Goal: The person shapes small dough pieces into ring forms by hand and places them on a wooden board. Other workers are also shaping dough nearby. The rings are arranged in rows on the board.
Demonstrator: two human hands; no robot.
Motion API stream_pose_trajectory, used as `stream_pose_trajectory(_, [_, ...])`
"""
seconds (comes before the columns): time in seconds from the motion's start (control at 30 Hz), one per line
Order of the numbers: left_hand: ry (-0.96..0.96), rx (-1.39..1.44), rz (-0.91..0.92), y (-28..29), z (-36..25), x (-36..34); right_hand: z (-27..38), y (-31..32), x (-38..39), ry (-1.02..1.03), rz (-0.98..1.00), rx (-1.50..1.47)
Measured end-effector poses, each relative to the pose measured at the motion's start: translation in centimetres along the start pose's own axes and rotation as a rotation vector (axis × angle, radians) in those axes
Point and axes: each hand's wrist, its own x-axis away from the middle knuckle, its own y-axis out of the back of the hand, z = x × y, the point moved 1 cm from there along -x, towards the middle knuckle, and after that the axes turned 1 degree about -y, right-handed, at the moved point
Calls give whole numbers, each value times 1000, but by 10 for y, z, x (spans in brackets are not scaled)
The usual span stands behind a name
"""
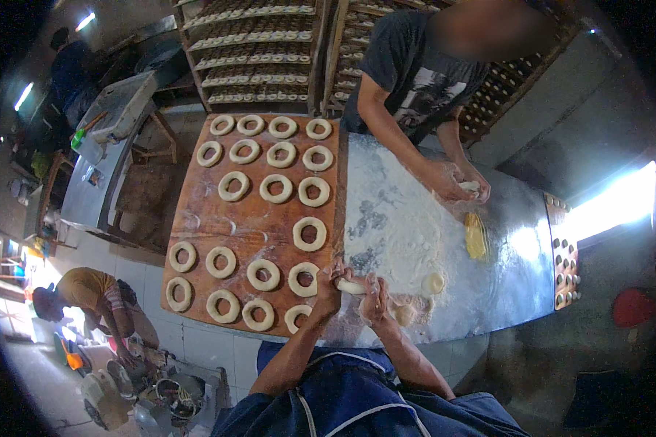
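Observation:
Between my hands is a short, pale roll of dough (352, 287), held near the front edge of the floured table. My left hand (329, 288) closes round its left end, beside the wooden board. My right hand (375, 298) is closed on the other end, fingers bent upward. Just right of that hand sit a round piece of dough (434, 283) and another floury lump (404, 314). Dough rings (263, 274) lie in loose rows on the board to my left; the nearest ring (299, 317) is partly hidden by my left forearm.
The wooden board (259, 211) adjoins the flour-dusted metal table (506, 291). Across it, a person's hands (455, 182) work white dough. A yellow piece (477, 237) lies nearby. Racks of dough rings (251, 54) stand behind; another person (98, 298) bends over at the lower left.

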Motion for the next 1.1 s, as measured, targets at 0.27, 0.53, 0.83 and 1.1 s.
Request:
stream_pose_trajectory(0.27, [-146,-212,116,40,-51,-13,96,-9,-20,541,86,-144])
stream_pose_trajectory(0.53, [-100,-194,9,84,-90,-25,104,-52,-32,291,556,-147])
stream_pose_trajectory(0.83, [-298,-1009,-255,89,-173,-62,162,-84,-95,97,595,-465])
stream_pose_trajectory(1.1, [-471,-1801,-168,98,-187,-87,178,-3,-66,30,415,-116])
